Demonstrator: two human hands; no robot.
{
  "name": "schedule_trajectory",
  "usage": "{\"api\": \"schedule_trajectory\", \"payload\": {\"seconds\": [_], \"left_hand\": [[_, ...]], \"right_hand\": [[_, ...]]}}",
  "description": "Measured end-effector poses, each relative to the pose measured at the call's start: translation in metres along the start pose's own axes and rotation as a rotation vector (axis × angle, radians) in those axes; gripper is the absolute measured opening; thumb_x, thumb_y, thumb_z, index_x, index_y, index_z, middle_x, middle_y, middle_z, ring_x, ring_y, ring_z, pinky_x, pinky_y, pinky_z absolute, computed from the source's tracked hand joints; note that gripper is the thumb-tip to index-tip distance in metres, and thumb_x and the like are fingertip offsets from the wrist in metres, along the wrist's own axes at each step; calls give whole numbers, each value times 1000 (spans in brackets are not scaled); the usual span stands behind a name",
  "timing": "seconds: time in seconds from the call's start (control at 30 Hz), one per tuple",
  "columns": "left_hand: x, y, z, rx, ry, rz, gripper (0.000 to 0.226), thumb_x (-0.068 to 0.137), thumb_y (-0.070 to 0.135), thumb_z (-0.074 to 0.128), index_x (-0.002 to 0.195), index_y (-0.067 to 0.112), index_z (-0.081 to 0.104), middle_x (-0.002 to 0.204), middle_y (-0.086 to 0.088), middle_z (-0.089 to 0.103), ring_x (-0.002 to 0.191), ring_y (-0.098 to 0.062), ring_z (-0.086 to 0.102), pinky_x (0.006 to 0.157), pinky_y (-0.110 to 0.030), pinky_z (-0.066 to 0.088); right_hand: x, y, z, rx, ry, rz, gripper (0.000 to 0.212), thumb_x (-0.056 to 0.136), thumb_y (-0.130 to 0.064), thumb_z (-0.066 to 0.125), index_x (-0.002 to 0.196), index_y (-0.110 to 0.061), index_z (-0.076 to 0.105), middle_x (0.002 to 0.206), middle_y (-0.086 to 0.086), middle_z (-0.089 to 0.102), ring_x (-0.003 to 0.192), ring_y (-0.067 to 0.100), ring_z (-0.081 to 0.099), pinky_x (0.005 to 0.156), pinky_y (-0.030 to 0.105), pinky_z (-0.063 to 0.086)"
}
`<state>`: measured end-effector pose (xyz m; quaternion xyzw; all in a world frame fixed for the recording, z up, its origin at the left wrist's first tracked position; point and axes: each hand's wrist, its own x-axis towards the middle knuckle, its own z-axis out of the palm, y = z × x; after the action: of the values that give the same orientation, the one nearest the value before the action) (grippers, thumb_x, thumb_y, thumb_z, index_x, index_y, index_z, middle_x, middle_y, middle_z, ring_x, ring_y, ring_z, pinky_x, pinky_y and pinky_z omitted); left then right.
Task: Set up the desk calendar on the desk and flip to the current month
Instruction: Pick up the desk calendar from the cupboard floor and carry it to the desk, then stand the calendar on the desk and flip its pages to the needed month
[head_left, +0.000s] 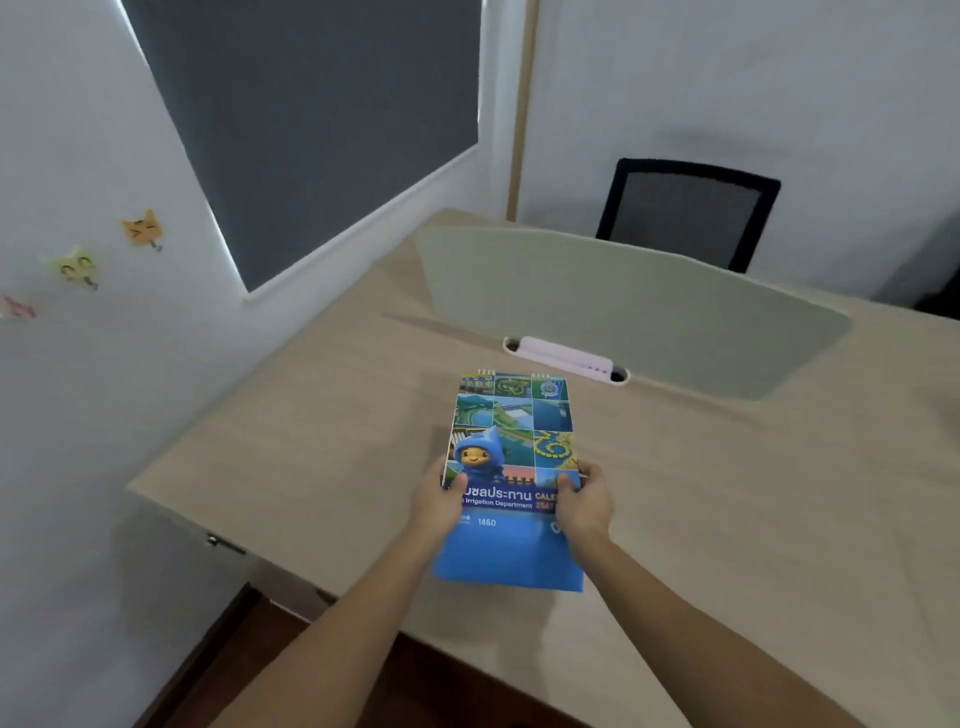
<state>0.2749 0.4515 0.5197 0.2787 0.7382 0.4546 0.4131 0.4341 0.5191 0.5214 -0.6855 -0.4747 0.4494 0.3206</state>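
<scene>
The left hand (439, 501) is gripping the left edge of the desk calendar (511, 478), with the thumb lying across the printed front and the fingers curled behind. The right hand (582, 501) is gripping the right edge in the same manner, thumb on the front. Both hands are closed on the calendar, and it is sitting between them over the desk (322, 441); whether its lower edge is touching the surface cannot be determined.

The calendar is showing its cover, spiral binding at the far end from the hands. Between the two thumbs, a dark band is carrying Thai script and the legible words "Irrigation Department", with "CALE" partly covered by the right thumb. Below the hands, on the plain blue area, the number "1460" is readable. Above the hands, a blue hooded cartoon mascot and a grid of aerial water photographs are filling the cover.

Beyond the calendar's far end, a pink object (563, 356) is lying in a cable slot just before a pale divider panel (634, 306). Farther beyond, a black mesh chair (685, 213) is standing. Far left of the left hand, cat stickers (141, 228) are adhering to the wall.
</scene>
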Motion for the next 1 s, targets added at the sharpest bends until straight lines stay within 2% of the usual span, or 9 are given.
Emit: {"api": "schedule_trajectory", "payload": {"seconds": [0.07,0.23,0.33,0.47,0.6,0.73,0.87,0.93,1.0], "left_hand": [[8,4,33,72,-51,-45,26,93,18,52,118,16,59,106,-16,70,97,-35,67,88,-49,54],[23,7,89,280,-168,-145,20,90,12,53,108,7,60,90,-12,61,82,-26,56,71,-31,43],[31,0,108,374,-217,-217,5,87,9,52,91,7,54,76,-8,55,71,-22,52,56,-28,36],[45,-8,127,371,-272,-296,6,82,8,53,77,10,53,70,-10,52,62,-22,48,58,-30,35],[54,-8,140,384,-359,-366,7,89,15,54,88,8,53,67,-4,46,57,-13,42,49,-24,30],[64,-10,147,367,-393,-412,9,85,15,58,81,7,56,61,-7,48,52,-18,43,51,-26,36],[74,-8,150,427,-394,-390,11,82,13,58,74,6,56,62,-9,49,49,-18,41,35,-18,30],[78,-6,152,408,-409,-380,11,80,14,60,82,3,60,76,-14,57,57,-21,46,44,-21,33],[83,-6,156,359,-436,-387,25,80,15,60,98,-1,64,94,-19,63,74,-25,56,60,-29,39]], "right_hand": [[19,16,-22,-21,43,44,29,95,-18,50,122,-10,53,103,16,68,87,34,67,70,47,57],[49,49,-53,-43,123,179,32,93,-16,52,124,-9,53,104,19,67,88,39,68,72,52,58],[58,76,-57,-42,149,276,31,93,-17,53,123,-10,53,103,18,65,87,40,69,70,54,58],[64,98,-60,-29,193,392,29,91,-15,53,120,-11,54,103,19,67,88,38,69,70,52,59],[74,110,-55,-51,184,470,44,81,-4,54,124,-7,55,108,21,67,93,40,68,74,47,59],[91,115,-51,-83,176,568,38,71,-5,58,108,4,62,103,25,66,92,42,66,74,44,59],[105,114,-52,-125,141,655,26,66,-11,65,89,2,64,98,24,66,79,36,65,58,41,58],[102,99,-57,-116,117,666,14,69,-9,65,78,-1,58,90,18,59,71,30,53,45,31,43],[100,87,-62,-84,102,666,15,71,-7,64,70,-3,49,88,18,50,77,29,47,47,29,34]]}}
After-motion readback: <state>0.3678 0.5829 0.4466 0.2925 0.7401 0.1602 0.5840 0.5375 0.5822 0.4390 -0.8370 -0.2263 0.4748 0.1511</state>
